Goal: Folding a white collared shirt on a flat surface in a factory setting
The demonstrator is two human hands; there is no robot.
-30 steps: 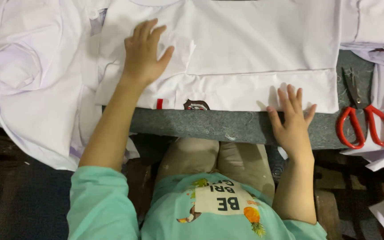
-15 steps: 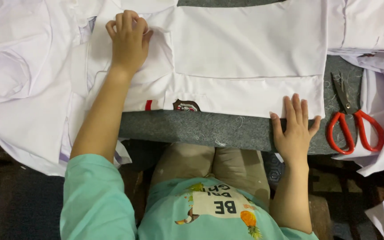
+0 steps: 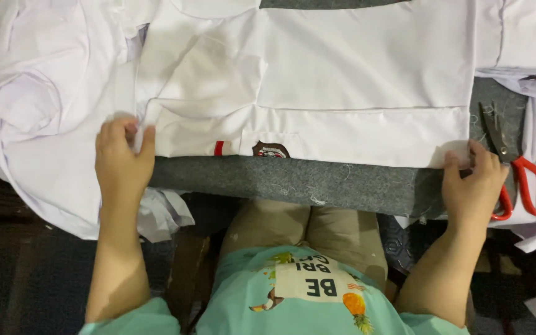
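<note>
**Inspector:** Along the near edge of the grey table [image 3: 317, 183], you have a folded white shirt [image 3: 355, 80] lying flat, its hem running left to right just short of the table's lip. Your left hand [image 3: 121, 166] sits at the near left corner of that fold, your right hand [image 3: 474, 180] at the near right corner.

**Operator:** How do my grips read?

**Inspector:** Left hand: fingers curled almost closed, a bunch of white cloth gathered between thumb and fingers. Right hand: nearly closed too, thumb and fingertips pinching the corner of the hem. Both have hold of the shirt and nothing else.

**Operator:** Anything to tighten up?

**Inspector:** In my judgement, keep the two corners level with each other so the hem stays straight and parallel to the table edge. Your left hand has more cloth bunched than your right; a flatter pinch there should spare you a crease. Keep even tension between the hands.

**Operator:** Hazards nearby?

**Inspector:** Red-handled scissors [image 3: 522, 174] lie just beside your right hand, blades pointing to the far side. Loose white garments [image 3: 38, 93] are heaped to the left, touching the shirt; mind that you lift only the one piece.
</note>
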